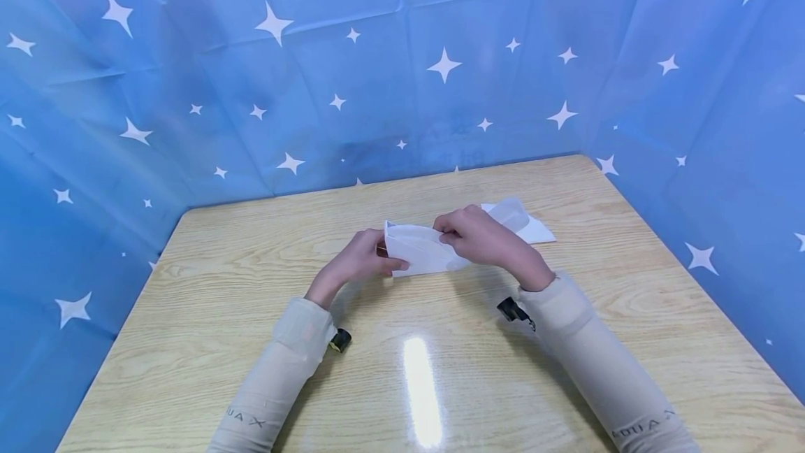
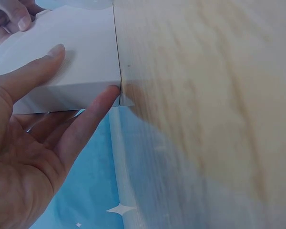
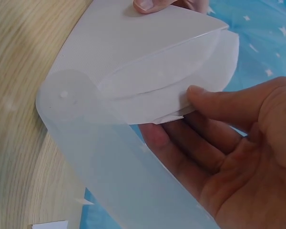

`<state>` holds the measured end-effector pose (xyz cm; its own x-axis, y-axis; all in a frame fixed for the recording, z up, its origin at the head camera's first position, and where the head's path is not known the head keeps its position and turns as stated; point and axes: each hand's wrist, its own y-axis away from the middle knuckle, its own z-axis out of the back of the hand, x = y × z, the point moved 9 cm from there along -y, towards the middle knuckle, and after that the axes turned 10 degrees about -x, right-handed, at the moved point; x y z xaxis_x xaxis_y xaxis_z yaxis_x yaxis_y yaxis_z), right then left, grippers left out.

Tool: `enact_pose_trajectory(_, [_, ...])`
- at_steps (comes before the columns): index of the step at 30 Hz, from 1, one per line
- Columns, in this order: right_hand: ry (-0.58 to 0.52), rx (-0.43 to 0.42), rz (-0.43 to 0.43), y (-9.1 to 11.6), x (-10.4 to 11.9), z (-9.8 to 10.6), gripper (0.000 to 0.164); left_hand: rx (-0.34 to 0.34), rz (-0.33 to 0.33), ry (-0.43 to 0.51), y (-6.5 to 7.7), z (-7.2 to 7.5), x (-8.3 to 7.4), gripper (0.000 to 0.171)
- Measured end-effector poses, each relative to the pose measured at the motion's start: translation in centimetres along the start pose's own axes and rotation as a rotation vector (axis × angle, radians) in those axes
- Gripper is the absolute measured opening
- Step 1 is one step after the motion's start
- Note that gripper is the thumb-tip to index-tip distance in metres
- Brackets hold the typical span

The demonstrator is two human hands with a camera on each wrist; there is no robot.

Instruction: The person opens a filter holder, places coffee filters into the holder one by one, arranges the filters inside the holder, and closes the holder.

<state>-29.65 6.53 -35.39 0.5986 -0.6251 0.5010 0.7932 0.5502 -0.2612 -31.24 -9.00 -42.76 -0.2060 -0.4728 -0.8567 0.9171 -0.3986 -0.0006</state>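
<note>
A blue star-printed curtain (image 1: 377, 26) encloses the far side and flanks of the table (image 1: 220, 327), whose pale wood-grain top catches a bar of glare nearest the person. Over the table's middle, a flat white carton (image 1: 418, 249) sits between the two hands. The left hand (image 1: 361, 255) grips one end, thumb above and fingers beneath. A white flat piece (image 1: 537, 231) lies on the table beyond the right hand (image 1: 483, 235), and a translucent strip (image 3: 109, 157) overlaps the carton's corner; whether it is fastened there is hard to tell. The right hand pinches a thin white layer (image 3: 214, 67) at the carton's curved edge. Working that layer seems the step in hand; the next move calls for a firm left hold and a light right pinch.
</note>
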Motion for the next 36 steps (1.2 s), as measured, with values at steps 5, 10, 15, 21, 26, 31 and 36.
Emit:
enact_pose_trajectory(5, [-0.005,-0.002,-0.009,-0.04,-0.03,-0.05,0.024,-0.003,0.004,-0.004,-0.05,0.01,0.06,0.037])
enact_pose_trajectory(10, [0.006,-0.003,-0.002,-0.03,-0.02,-0.1,0.024,-0.003,0.001,0.004,-0.02,0.02,-0.02,0.038])
enact_pose_trajectory(15, [0.013,-0.006,0.015,-0.04,0.09,-0.1,0.021,-0.005,0.001,0.018,0.05,0.03,-0.23,0.04])
enact_pose_trajectory(21, [0.013,-0.009,0.004,-0.09,-0.04,-0.16,0.022,-0.002,0.003,0.019,0.01,0.0,-0.15,0.04])
enact_pose_trajectory(26, [0.008,-0.012,-0.01,-0.16,-0.04,-0.2,0.021,-0.002,0.004,0.024,-0.01,0.0,-0.02,0.041])
enact_pose_trajectory(31, [0.016,-0.014,0.001,-0.18,0.03,-0.26,0.021,-0.003,0.002,0.02,0.02,0.01,-0.11,0.041])
enact_pose_trajectory(36, [0.016,-0.009,-0.003,-0.22,0.0,-0.38,0.022,-0.003,0.006,0.016,0.04,-0.03,-0.07,0.041])
